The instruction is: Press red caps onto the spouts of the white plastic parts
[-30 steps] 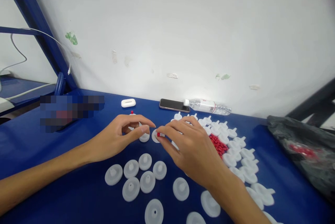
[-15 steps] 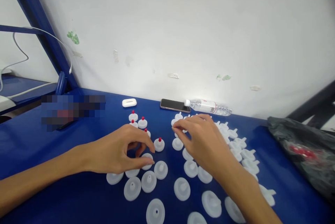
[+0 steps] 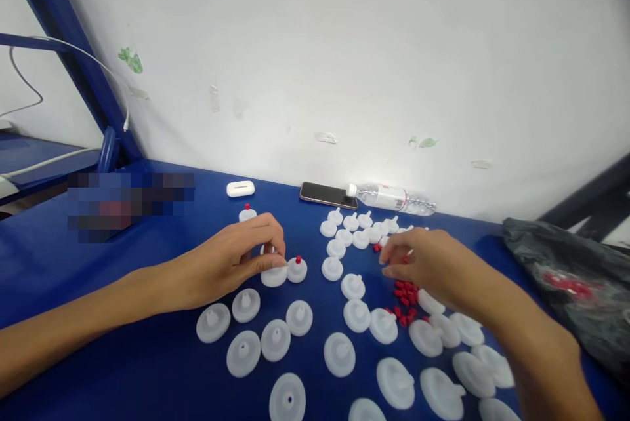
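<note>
My left hand [image 3: 241,257] is closed at a white plastic disc [image 3: 273,277], thumb and fingers pinched around its raised middle nozzle, which they hide. Just right of it sits a white disc with a red cap [image 3: 297,269] on its nozzle. Another capped disc [image 3: 247,213] shows behind my left hand. My right hand [image 3: 438,267] hovers by a pile of small red caps [image 3: 406,293], thumb and index finger apart, with nothing visible between them. Uncapped discs with nozzles lie around both hands, including one [image 3: 245,304] before my left hand and another [image 3: 339,354] nearer me.
Against the wall lie a white earbud case [image 3: 241,189], a phone [image 3: 328,195] and a clear water bottle [image 3: 391,199] on its side. A dark plastic bag [image 3: 566,290] rests at the right edge of the blue table [image 3: 162,368]. A pixelated patch covers something at the left.
My left hand has moved up slightly and closed on a disc. My right hand has shifted right and down from the back discs to the red caps, uncovering several discs.
</note>
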A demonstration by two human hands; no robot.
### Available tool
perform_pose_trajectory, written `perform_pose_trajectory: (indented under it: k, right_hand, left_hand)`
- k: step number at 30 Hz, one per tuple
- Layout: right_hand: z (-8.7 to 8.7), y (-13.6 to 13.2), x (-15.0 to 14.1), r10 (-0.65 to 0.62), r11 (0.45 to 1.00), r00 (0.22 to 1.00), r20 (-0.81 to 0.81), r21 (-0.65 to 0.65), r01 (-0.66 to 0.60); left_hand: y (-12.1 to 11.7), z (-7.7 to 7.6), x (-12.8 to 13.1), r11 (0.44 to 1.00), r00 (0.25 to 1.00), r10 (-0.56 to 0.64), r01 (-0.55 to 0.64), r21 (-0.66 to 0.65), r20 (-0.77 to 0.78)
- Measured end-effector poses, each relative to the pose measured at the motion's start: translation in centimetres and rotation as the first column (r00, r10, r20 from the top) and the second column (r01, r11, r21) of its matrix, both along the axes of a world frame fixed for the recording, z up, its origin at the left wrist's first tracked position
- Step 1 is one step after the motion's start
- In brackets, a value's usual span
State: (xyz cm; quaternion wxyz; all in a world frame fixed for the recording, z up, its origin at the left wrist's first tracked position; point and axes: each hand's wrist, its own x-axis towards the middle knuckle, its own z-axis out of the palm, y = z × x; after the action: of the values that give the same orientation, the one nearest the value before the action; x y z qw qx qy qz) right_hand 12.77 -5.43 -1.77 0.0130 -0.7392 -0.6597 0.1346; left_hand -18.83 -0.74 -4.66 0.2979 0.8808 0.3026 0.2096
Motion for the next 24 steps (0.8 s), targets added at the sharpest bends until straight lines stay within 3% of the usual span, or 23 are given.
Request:
perform_pose_trajectory:
  k: [5, 15, 17, 20, 24]
  right_hand:
    - [0.0, 0.2, 2.5, -0.037, 0.996, 0.999, 0.018, -0.077, 0.038]
    - [-0.9, 0.4, -0.3, -0.013, 0.999, 0.996, 0.092, -0.05, 0.018]
    - [-0.7, 0.3, -0.5, 0.013, 1.0, 0.999, 0.051, -0.009, -0.012]
    - [-0.5, 0.3, -1.0, 0.08, 0.992, 0.987, -0.141, 0.104, -0.065]
    - [-0.1, 0.2, -2.9, 0.196, 0.917, 0.921, -0.337, 0.396, -0.05]
  left_hand:
    - [-0.3, -0.9, -0.1, 0.995, 0.99, 0.079, -0.086, 0.058, 0.118]
    - [0.0, -0.7, -0.4, 0.98, 0.994, -0.002, -0.019, 0.196, 0.108]
    - [0.0, -0.6, -0.3, 0.981, 0.995, 0.003, -0.022, 0.192, 0.1]
    - [0.0, -0.6, -0.2, 0.987, 0.996, 0.028, -0.041, 0.152, 0.085]
    - [-0.3, -0.6, -0.1, 0.992, 0.993, 0.09, -0.096, 0.086, 0.073]
